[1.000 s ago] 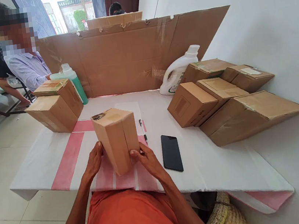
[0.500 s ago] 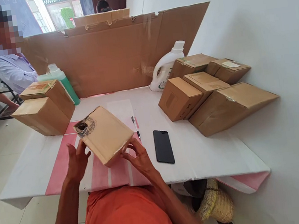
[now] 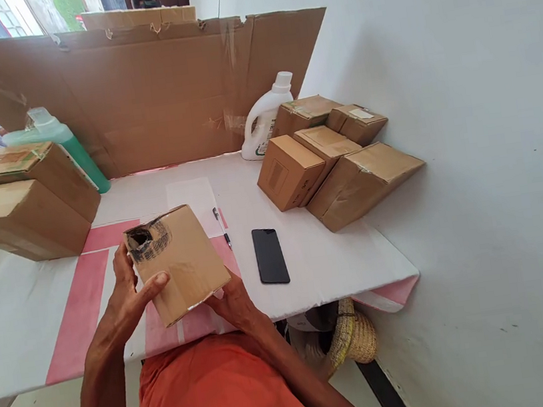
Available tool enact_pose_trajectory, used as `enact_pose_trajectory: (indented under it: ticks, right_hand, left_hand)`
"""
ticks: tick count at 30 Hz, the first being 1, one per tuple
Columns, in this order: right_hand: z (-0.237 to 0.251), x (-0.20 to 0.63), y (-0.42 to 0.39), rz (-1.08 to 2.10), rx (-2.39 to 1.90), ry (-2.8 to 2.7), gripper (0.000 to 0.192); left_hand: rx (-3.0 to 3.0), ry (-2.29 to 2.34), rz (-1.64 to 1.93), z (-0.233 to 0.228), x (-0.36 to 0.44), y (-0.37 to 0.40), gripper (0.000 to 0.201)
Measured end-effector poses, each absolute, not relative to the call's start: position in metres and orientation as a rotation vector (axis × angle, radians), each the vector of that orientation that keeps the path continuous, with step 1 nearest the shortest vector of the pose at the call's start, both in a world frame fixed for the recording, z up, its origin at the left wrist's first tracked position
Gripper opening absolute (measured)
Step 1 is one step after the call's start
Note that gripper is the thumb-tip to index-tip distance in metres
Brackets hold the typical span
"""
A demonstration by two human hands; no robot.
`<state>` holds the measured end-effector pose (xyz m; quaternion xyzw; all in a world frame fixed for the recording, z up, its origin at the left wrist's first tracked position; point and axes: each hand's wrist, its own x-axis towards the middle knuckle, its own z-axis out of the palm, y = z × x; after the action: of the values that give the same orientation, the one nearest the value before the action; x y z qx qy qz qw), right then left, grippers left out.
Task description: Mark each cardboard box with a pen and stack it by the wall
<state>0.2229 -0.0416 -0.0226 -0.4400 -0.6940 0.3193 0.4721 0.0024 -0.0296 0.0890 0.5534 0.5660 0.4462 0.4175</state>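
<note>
A cardboard box [image 3: 183, 263] is held over the near part of the table, in front of my body. Its far left corner has a torn, dark hole ringed with black scribbled marks. My left hand [image 3: 130, 294] grips the left side, with the thumb laid on the top face and the fingers down the side. Under the near right edge, my right hand [image 3: 234, 299] supports the box, its fingertips partly hidden beneath. Just right of the box lie a pen [image 3: 222, 227] and a black phone [image 3: 270, 256].
Several cardboard boxes [image 3: 331, 175] stand at the right by the wall, beside a white jug [image 3: 267, 116]. Two more boxes [image 3: 25, 218] and a bottle of green liquid [image 3: 81, 159] are at the left. A tall cardboard panel [image 3: 146, 100] closes off the back. A woven basket [image 3: 364, 339] sits below the table.
My left hand has closed onto the box's left side, its thumb now on top. The box has turned slightly and come nearer to me. The view has swung to the right.
</note>
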Motion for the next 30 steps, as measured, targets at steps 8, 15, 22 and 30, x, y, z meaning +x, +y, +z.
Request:
enact_pose_trajectory:
  ticks: [8, 15, 22, 30]
  right_hand:
    - [-0.013, 0.297, -0.051, 0.285, -2.001, -1.525, 0.059]
    - [-0.005, 0.319, -0.028, 0.573, -2.341, -1.201, 0.062]
    - [-0.002, 0.322, -0.036, 0.937, -1.998, -1.174, 0.032]
    - [0.068, 0.293, -0.086, 1.618, -1.036, -0.696, 0.049]
  left_hand:
    - [1.264, 1.398, 1.099, 0.094, 0.000, -0.034, 0.095]
    - [1.308, 1.405, 1.108, 0.094, 0.007, -0.034, 0.090]
    - [1.274, 1.352, 1.132, 0.094, 0.009, -0.037, 0.098]
    - [1.262, 1.260, 1.125, 0.102, 0.008, -0.037, 0.098]
